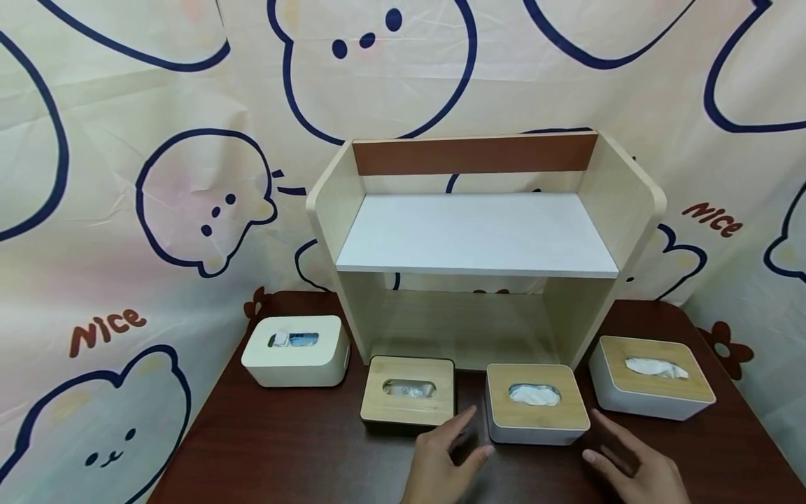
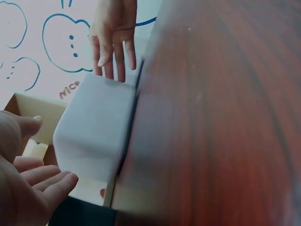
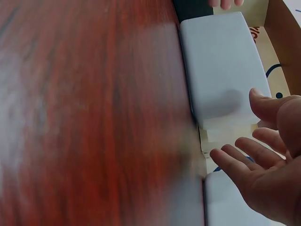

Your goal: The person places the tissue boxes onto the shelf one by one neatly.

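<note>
Close in front of the shelf unit, on the dark tabletop, we see the middle tissue box, white-walled with a wood-toned lid, standing level between the two hands. A white tissue shows in its oval slot. At its left side we find the left hand, at its right side the right hand; on both, the fingers are spread and released, with nothing in their grasp. The left fingers stop just short of the wall; on the right we cannot tell whether a fingertip touches. We judge the step in hand to be framing this box from both sides, though whether to grip it or merely straighten it we cannot say. For a grip, the next move calls for us to bring both sets of fingers inward at an even pace and press the side walls together. We would watch the left fingers near the dark-sided box, and leave the far right box and the all-white box undisturbed.
</note>
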The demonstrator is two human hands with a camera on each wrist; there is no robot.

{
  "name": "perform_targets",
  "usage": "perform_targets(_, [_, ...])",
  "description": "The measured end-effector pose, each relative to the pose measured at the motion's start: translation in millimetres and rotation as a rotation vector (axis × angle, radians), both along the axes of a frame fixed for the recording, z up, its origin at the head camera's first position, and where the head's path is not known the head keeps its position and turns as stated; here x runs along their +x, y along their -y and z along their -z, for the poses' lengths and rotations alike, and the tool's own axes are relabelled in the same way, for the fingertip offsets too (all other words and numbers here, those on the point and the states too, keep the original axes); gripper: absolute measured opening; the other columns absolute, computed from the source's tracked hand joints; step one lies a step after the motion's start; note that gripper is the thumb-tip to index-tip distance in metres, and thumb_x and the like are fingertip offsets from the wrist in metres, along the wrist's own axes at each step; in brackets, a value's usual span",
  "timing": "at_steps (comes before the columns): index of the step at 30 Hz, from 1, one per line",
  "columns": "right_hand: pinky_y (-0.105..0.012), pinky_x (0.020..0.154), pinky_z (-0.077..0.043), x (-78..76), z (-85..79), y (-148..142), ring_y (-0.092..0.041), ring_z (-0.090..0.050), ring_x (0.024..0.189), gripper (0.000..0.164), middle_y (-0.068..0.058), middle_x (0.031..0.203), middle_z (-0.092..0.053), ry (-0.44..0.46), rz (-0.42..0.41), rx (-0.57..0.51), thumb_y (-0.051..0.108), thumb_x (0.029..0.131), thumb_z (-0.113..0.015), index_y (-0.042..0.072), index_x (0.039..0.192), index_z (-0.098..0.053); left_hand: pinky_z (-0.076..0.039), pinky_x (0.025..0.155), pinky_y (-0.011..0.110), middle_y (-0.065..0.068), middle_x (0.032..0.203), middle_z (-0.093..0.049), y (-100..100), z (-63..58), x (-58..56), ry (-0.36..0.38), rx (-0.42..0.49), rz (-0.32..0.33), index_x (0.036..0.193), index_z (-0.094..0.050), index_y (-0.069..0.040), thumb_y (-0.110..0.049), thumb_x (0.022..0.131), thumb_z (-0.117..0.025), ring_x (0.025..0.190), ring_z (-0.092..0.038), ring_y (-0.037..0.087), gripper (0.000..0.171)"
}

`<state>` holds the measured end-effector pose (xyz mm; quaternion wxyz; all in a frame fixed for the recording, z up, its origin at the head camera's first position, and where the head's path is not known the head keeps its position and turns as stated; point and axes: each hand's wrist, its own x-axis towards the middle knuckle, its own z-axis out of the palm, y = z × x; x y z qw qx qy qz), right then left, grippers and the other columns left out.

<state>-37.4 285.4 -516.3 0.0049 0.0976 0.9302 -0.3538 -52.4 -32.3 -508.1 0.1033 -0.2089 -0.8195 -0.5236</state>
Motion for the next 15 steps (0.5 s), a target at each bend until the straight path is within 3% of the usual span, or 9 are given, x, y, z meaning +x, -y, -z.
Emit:
perform_targets(3, [-0.026, 0.084, -0.066, -1.0, -0.5, 1.8, -0.027, -0.075, 0.119, 0.079, -0.021, 0.158, -0.056, 0.012, 0.013, -0.044, 0.032, 0.090, -0.089, 0.014, 0.159, -0.054, -0.066, 0.085, 0.024, 0.025, 0.134, -0.073, -6.9, 1.7, -1.1, 0.036, -0.003, 0.002, 0.141, -0.067, 0.004, -0.024, 0.098, -0.082, 0.118, -0.075, 0.032, 0.053])
perform_targets(7, [-0.028, 0.082, -0.067, -2.4, -2.7, 3.1, -0.034, -0.077, 0.116, 0.079, -0.023, 0.160, -0.053, 0.045, 0.017, -0.066, 0.034, 0.092, -0.087, 0.014, 0.160, -0.053, -0.063, 0.086, 0.017, 0.027, 0.134, -0.072, -14.4, 3.0, -2.7, 0.076, -0.007, 0.002, 0.142, -0.066, 0.006, -0.024, 0.099, -0.081, 0.119, -0.075, 0.033, 0.054])
perform_targets(10, [-0.024, 0.077, -0.066, -3.5, -4.7, 5.0, -0.030, -0.079, 0.110, 0.080, -0.025, 0.156, -0.054, 0.067, 0.020, -0.058, 0.036, 0.093, -0.086, 0.013, 0.161, -0.052, -0.062, 0.085, 0.016, 0.027, 0.134, -0.072, -18.9, 3.3, -4.2, 0.111, -0.001, 0.004, 0.143, -0.064, 0.006, -0.026, 0.100, -0.079, 0.119, -0.075, 0.034, 0.056])
perform_targets(12, [-0.020, 0.070, -0.062, -4.0, -6.0, 7.0, -0.021, -0.082, 0.093, 0.080, -0.024, 0.148, -0.063, 0.082, 0.030, -0.056, 0.037, 0.093, -0.086, 0.013, 0.161, -0.051, -0.061, 0.086, 0.016, 0.026, 0.136, -0.071, -21.2, 2.7, -5.3, 0.146, 0.006, 0.008, 0.146, -0.063, 0.004, -0.028, 0.101, -0.079, 0.121, -0.074, 0.033, 0.058])
perform_targets(15, [-0.017, 0.062, -0.052, -4.4, -6.8, 9.3, -0.007, -0.073, 0.068, 0.078, -0.022, 0.137, -0.071, 0.072, 0.040, -0.059, 0.037, 0.094, -0.085, 0.013, 0.161, -0.051, -0.062, 0.086, 0.017, 0.025, 0.138, -0.070, -24.1, 2.4, -7.1, 0.192, 0.014, 0.016, 0.149, -0.060, 0.003, -0.029, 0.101, -0.078, 0.122, -0.073, 0.031, 0.061])
